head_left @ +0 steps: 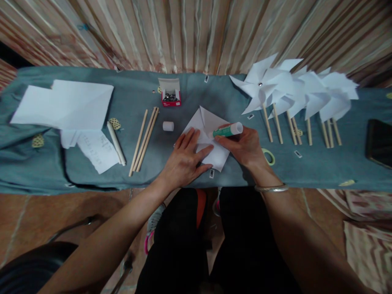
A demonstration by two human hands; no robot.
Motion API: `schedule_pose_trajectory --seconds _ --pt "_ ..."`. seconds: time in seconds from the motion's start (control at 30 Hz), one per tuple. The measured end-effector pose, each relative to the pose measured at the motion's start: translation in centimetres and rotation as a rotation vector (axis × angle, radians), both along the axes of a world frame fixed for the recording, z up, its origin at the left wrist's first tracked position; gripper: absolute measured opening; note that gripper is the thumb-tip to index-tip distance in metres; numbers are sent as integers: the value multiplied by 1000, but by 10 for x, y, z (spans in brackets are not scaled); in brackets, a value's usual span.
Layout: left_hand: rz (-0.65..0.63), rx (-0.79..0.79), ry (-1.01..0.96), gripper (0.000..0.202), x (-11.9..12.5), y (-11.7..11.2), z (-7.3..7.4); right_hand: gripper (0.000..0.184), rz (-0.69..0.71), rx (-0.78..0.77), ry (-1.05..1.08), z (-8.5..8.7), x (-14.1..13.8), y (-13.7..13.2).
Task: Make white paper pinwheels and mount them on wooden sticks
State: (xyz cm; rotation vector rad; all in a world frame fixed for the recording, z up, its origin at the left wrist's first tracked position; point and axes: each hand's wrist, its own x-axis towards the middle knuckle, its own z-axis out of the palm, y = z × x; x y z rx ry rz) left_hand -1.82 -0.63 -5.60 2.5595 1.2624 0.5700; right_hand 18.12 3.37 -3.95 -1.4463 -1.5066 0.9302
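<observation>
A square of white paper (208, 118) with cut slits lies on the cloth in front of me. My left hand (186, 157) rests on its left side with the fingers spread, pressing it flat. In my right hand (243, 145) is a green and white glue stick (227, 130), tilted, its tip down near the middle of the paper. The tip itself is hard to make out. The white glue cap (168, 126) lies to the left of the paper.
Several finished paper pinwheels (284, 87) on wooden sticks lie at the right, near a phone (379, 143). Scissors, partly hidden, show a green handle (269, 157). At the left are loose sticks (143, 141), a white pen (116, 143), paper sheets (73, 102) and a red box of pins (170, 98).
</observation>
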Motion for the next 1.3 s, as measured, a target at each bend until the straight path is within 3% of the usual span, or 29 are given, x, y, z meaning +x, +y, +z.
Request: schedule_pose_trajectory --seconds 0.83,1.3 --pt "7 14 26 52 1 0 0 19 30 91 -95 10 -18 5" --pt "3 8 8 54 0 0 -4 16 59 30 -88 8 -18 0"
